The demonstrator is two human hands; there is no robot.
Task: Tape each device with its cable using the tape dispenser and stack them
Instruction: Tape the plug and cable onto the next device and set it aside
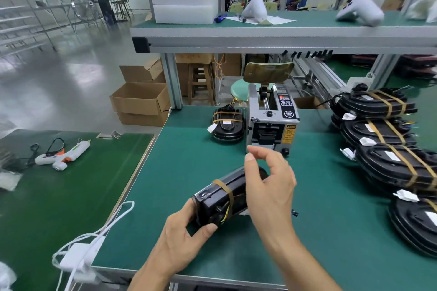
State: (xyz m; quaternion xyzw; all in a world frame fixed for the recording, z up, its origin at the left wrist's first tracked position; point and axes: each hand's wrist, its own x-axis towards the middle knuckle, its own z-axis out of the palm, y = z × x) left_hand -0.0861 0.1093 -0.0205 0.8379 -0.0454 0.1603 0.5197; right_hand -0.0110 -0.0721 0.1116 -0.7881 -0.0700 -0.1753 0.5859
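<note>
On the green desk (307, 208), beyond the fingers, stands the tape dispenser (272, 123). The black device (222, 198) sits tilted in the left hand (179, 238), thumb and fingers curled round its near end. It looks rigid, smooth, light; best gripped by the edges. The right hand (272, 186) hovers above it, fingers loosely spread, holding nothing visible.

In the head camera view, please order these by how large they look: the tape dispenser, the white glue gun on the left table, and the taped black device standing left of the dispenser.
1. tape dispenser, clearly the largest.
2. and 3. glue gun and taped black device: these look alike in extent, and they lie at different distances from the camera, so I leave them unranked.
</note>
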